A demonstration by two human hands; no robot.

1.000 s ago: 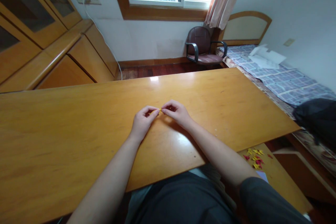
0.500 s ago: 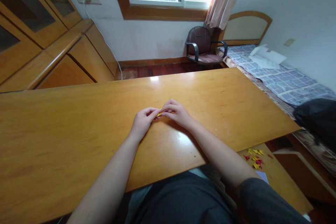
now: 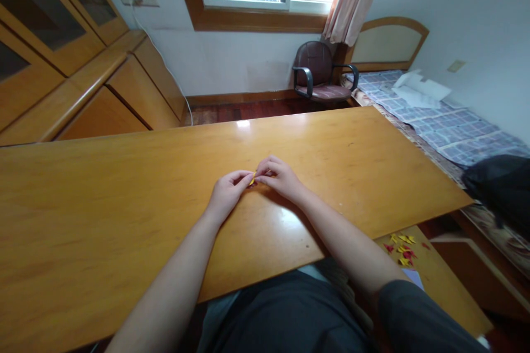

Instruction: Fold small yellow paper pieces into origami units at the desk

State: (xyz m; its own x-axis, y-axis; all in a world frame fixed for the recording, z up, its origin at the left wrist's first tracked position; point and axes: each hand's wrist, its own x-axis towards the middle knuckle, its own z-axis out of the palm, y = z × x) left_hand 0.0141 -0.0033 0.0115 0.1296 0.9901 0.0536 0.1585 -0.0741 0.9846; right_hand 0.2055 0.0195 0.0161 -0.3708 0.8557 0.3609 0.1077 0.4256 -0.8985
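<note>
Slightly shifted since the earlier frame: yellow piece (image 3: 252, 180), tipped more steeply, and right hand (image 3: 280, 176), its fingertips set marginally farther right. Yellow piece, one, small, fold detail unclear: held over the table (image 3: 124, 204), between both hands. Left hand (image 3: 227, 190): thumb and fingers closed on it. Right hand: fingertips brought against it; whether pinched cannot be told. Handling, as judged: pressure best kept light, left hold steady. Near table edge: well apart from the piece; broadest room offered leftward.
</note>
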